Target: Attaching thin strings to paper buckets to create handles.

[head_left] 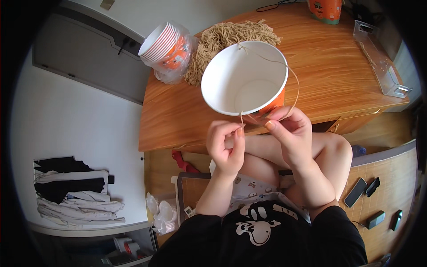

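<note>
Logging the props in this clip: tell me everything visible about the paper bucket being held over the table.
The paper bucket is a round, tapered tub, white inside and empty, with an orange printed outside showing only near its lower right edge. It is tilted so its mouth faces the camera, above the front edge of the wooden table. A thin tan string handle arcs from the far rim around the right side. The right hand grips its lower edge; the left hand pinches the string end at the near rim.

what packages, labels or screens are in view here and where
Clear plastic bag around stacked red-rimmed white cups, table's far left.
Clear plastic box, long, table's right edge.
Two dark phone-like slabs, screens off, on the mat at right.
Printed orange cup, far edge.
</note>
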The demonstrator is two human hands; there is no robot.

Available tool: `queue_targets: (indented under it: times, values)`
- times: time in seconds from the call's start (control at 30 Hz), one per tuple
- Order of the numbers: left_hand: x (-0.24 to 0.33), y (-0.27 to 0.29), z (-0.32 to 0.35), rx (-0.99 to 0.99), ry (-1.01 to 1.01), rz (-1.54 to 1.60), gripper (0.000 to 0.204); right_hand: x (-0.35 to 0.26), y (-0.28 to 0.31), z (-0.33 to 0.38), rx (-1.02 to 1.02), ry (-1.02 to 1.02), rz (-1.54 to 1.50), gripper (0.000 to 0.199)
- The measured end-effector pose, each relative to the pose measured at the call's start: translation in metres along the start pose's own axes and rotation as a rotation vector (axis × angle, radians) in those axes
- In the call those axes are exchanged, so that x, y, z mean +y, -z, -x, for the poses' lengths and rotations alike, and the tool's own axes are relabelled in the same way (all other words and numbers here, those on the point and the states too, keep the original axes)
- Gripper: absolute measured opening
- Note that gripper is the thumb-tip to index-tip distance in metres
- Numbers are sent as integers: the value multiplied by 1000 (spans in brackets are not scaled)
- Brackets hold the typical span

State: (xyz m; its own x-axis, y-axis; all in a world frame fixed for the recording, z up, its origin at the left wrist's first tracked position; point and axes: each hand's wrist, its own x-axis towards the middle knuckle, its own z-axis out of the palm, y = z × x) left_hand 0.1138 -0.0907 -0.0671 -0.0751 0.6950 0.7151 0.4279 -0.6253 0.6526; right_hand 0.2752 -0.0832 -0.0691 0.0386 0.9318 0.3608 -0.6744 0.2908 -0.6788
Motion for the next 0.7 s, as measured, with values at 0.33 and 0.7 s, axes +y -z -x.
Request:
queue_targets:
  times: [0.33, 0.7]
  values:
    - [-3, -24, 5, -62, 171, 337, 6, -3, 3, 5, -57, -297, -238, 9]
    - [-13, -28, 18, -55, 233, 317, 9, 5, -6, 11, 28, -205, 27, 11]
